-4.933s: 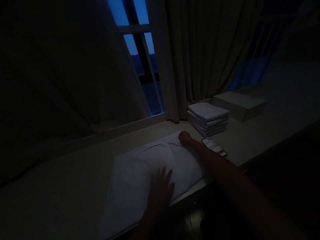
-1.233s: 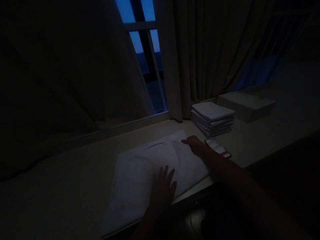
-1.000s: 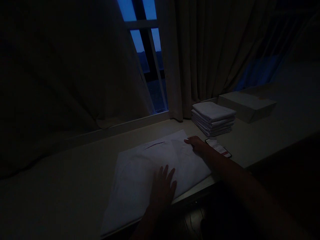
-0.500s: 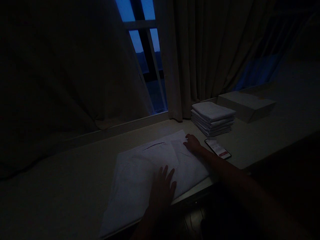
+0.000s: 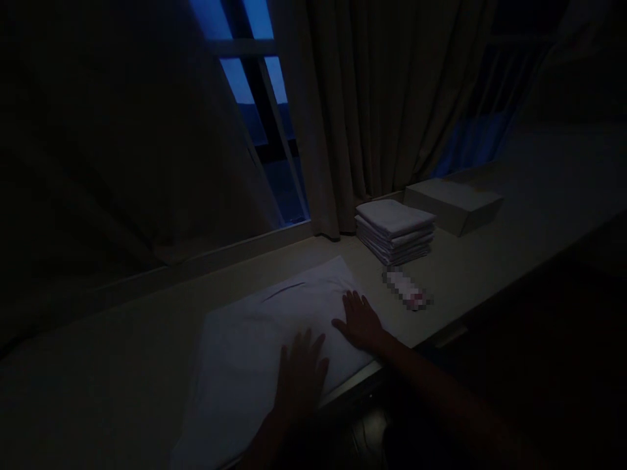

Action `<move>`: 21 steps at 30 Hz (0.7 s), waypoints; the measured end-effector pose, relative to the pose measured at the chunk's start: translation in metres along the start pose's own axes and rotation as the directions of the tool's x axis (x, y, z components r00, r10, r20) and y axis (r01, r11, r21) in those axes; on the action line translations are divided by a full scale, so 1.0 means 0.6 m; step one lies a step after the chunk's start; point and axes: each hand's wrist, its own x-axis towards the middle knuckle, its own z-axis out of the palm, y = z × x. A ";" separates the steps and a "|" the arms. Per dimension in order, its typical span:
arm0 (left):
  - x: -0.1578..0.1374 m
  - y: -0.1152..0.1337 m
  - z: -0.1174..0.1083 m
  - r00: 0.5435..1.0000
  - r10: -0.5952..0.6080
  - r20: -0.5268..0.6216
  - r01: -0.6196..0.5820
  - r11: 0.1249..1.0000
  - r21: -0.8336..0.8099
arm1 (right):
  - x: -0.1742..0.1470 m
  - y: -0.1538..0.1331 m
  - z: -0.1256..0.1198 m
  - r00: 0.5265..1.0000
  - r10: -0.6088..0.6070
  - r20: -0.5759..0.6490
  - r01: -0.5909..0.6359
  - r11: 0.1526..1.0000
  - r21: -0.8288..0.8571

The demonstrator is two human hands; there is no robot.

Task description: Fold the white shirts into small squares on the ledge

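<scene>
The room is very dim. A large white cloth (image 5: 255, 339) lies flat on a pale counter (image 5: 98, 385) below a window. My left hand (image 5: 298, 375) rests palm down on the cloth's near part, fingers spread. Just to its right, my right hand (image 5: 360, 320) also lies flat on the cloth near its right edge, fingers apart. Neither hand holds anything.
A stack of folded white cloths (image 5: 394, 230) stands at the back right, a phone (image 5: 407, 288) lying in front of it. Behind is a flat pale box (image 5: 453, 203). Curtains (image 5: 382, 98) hang at the window (image 5: 245, 78). The counter's front edge runs just below my hands.
My right hand has slid from the cloth's far right corner back toward me and now lies flat beside the left hand. The fold at that corner is smoothed. The view shifted slightly.
</scene>
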 end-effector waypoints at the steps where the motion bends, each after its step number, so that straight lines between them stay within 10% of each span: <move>1: 0.010 -0.001 -0.003 1.000 -0.009 0.010 0.009 1.000 0.001 | 0.001 0.003 -0.003 1.000 -0.003 -0.002 0.003 1.000 0.012; 14: 0.418 0.040 -0.021 0.969 0.163 0.184 -0.146 0.984 -0.103 | 0.004 0.003 -0.003 0.990 0.007 -0.140 0.008 0.994 0.108; 21: 0.502 0.063 0.014 0.908 -0.035 0.418 0.050 0.998 -0.026 | 0.013 0.004 -0.002 0.991 0.033 -0.128 -0.013 0.988 0.155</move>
